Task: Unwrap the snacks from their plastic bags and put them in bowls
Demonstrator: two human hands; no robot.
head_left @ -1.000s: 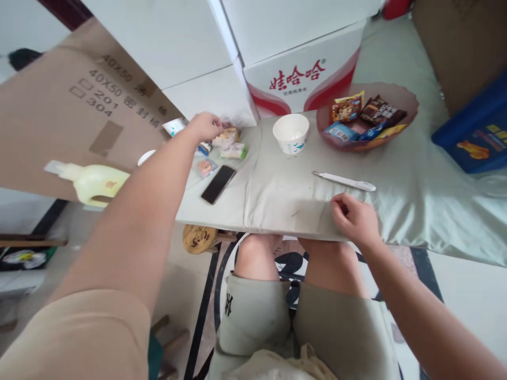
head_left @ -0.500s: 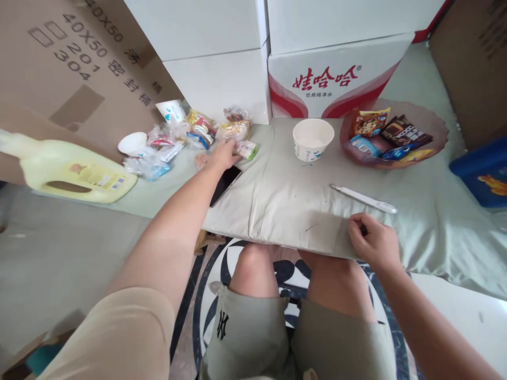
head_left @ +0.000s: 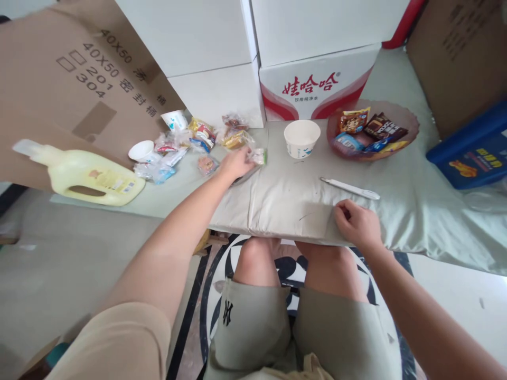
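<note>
My left hand (head_left: pixel 238 162) is closed on a small snack packet (head_left: pixel 259 157) with a green end, pinched between thumb and fingers. Beneath that hand a dark phone (head_left: pixel 244 176) lies mostly hidden. To its left is a round wrapped snack (head_left: pixel 207 164). My right hand (head_left: pixel 359 224) rests as a loose fist at the front edge of the cloth-covered table (head_left: pixel 277 206), with nothing visible in it. Just beyond it lies a slim white-handled tool (head_left: pixel 350 188) with a dark tip. A white paper bowl (head_left: pixel 301 138) stands upright between the hands, farther back.
A pinkish clear basket (head_left: pixel 412 126) of wrapped snacks stands at back right, near a blue container (head_left: pixel 471 148). Several snack packets (head_left: pixel 202 132) and two paper cups (head_left: pixel 141 151) lie at left. A yellow jug (head_left: pixel 95 177) lies sideways. Cartons (head_left: pixel 217 95) line the back.
My left hand has moved right with the packet, away from the wrapped snacks and over the phone. The right fist keeps its place by the table edge. The view has shifted slightly.
</note>
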